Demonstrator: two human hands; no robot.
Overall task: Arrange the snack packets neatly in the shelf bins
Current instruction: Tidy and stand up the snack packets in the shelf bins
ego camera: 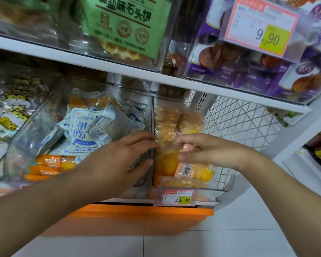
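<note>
Reaching into the lower shelf bins with both your hands.
Your right hand (208, 151) pinches, as far as the blur shows, an orange snack packet (185, 169) in the right clear bin (219, 186); your left hand (122, 158) lies spread on the divider beside blue-white packets (93, 127) in the middle bin (141, 180).

Two hands — left (119, 156), right (208, 151) — two price tags (258, 25) (177, 196), two clear lower-shelf bins (148, 138) (219, 184).
</note>
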